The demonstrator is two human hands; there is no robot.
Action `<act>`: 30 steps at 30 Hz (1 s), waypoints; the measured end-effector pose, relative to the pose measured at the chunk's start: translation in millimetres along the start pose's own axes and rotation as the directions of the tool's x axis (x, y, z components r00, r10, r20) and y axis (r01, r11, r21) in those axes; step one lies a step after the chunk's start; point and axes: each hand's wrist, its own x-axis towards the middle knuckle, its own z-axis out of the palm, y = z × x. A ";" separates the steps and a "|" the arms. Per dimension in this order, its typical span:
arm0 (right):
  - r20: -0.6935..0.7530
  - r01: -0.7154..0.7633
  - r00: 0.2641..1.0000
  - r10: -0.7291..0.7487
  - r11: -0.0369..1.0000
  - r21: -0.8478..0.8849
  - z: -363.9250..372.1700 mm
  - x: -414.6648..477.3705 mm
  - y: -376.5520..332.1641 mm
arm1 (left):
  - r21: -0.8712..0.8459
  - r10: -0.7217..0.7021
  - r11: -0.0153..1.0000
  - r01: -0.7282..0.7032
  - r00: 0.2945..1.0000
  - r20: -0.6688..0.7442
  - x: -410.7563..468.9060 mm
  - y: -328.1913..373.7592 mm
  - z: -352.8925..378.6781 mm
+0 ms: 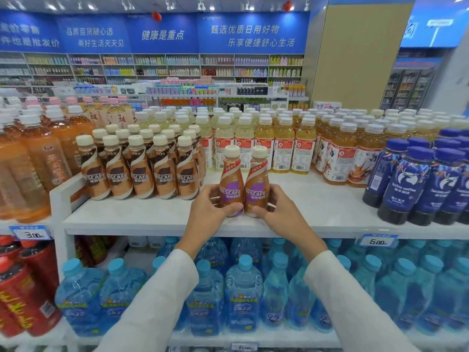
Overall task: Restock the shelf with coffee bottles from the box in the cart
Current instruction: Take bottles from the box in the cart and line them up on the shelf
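Store aisle, white top shelf point(157, 215) at chest height, drinks packed along the back. Two Nescafe coffee bottles stand upright side by side on the bare front strip, touching each other. Left bottle point(231, 179) is held by the left hand point(206, 208): fingers curled round its lower body, thumb across the front near the base. Right bottle point(257, 177) is held by the right hand point(278, 212) the same way, thumb at the base. Both grips sit low; caps and labels are clear above the fingers. Stocked Nescafe row point(142, 171) is just left. Yellow tea bottles point(264, 146) behind, blue Luckin coffee bottles point(416, 181) well to the right. Water bottles point(243, 288) fill the lower shelf.
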 end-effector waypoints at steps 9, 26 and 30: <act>-0.184 0.007 0.983 -0.001 0.999 0.032 6.6 -6.0 -0.9 | 0.008 0.004 1.000 -0.003 1.000 -0.024 -1.9 -0.5 2.1; -0.140 -0.039 0.989 0.047 0.997 0.060 21.6 112.2 10.9 | 0.092 -0.056 0.994 0.061 0.997 -0.051 101.0 -18.0 24.3; -0.173 -0.046 0.984 0.050 0.999 0.030 26.1 138.6 20.0 | 0.117 -0.071 0.990 0.084 0.991 -0.117 117.2 -21.7 37.9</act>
